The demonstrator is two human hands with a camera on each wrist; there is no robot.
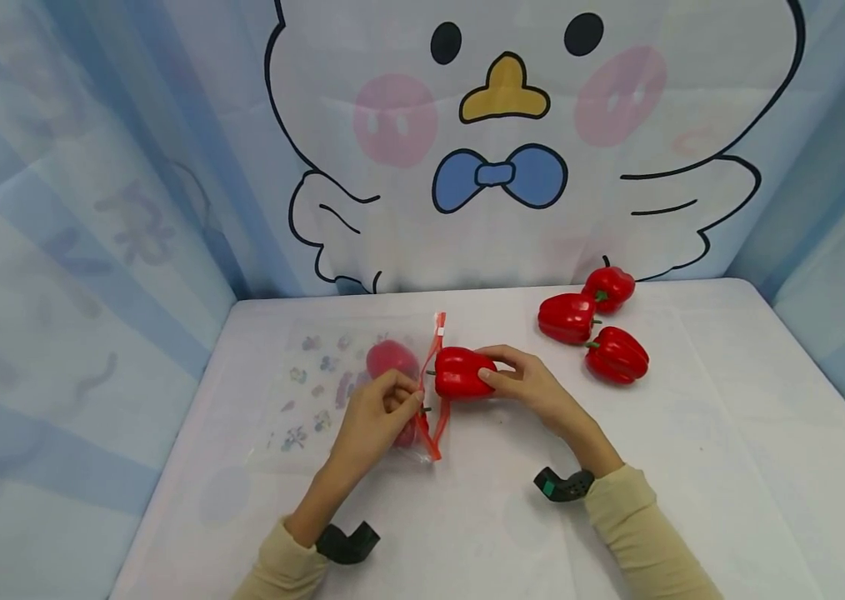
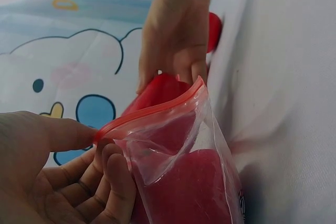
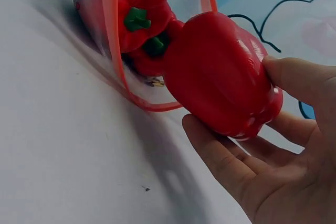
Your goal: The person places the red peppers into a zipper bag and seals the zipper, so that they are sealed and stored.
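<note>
The left hand pinches the red-edged mouth of a clear zip bag between thumb and fingers. Inside the bag lie red bell peppers with green stems, just behind the opening. My right hand grips another red bell pepper by its bottom end, with the stem end toward the bag mouth. In the right wrist view this held pepper overlaps the bag's orange-red rim. Part of the held pepper shows behind the bag's edge in the left wrist view, near the right hand.
Three more red bell peppers lie together at the back right of the white table. A curtain printed with a cartoon bird hangs along the table's back edge. Dark wrist devices sit on both forearms.
</note>
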